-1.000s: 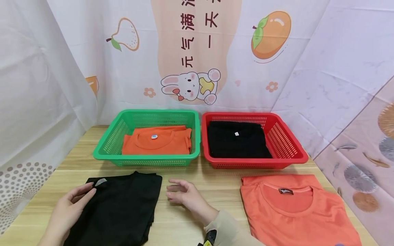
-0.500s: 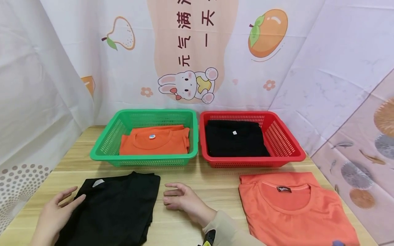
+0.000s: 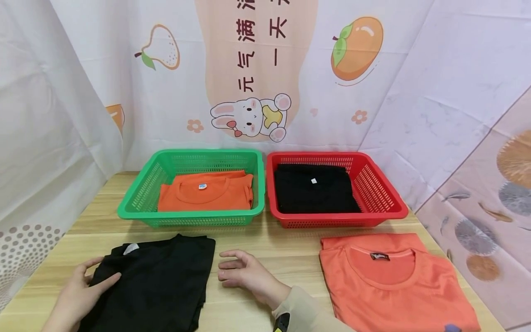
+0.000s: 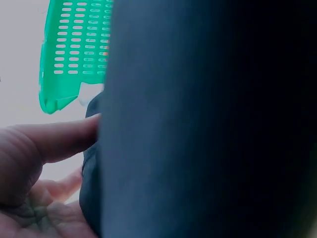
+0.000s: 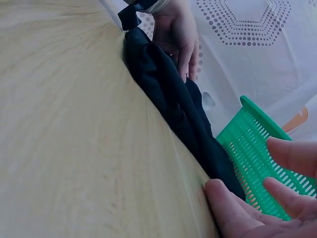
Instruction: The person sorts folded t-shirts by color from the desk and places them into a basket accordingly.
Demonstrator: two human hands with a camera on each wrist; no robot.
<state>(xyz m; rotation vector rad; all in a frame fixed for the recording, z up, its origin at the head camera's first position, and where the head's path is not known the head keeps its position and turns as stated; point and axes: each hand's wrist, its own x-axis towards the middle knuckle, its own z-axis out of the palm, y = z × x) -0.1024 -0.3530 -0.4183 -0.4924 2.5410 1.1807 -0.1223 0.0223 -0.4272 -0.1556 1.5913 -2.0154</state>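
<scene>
A folded black T-shirt with a pale neck label lies at the left of the table. My left hand holds its left edge, thumb on top and fingers at the outer side; the left wrist view shows the thumb against the dark cloth, which hides much of that view. My right hand is just right of the black T-shirt, its fingers loosely bent around nothing. In the right wrist view its fingers are near the shirt's edge. A folded coral-orange T-shirt lies farther right.
Behind the shirts stand a green basket holding a folded orange T-shirt and a red basket holding folded black clothing. They stand side by side on the wooden table, with a printed curtain behind.
My left hand has drawn back from near the neck label, moved left and lower, and now holds the shirt's left edge. My right hand has barely moved. The view has shifted slightly.
</scene>
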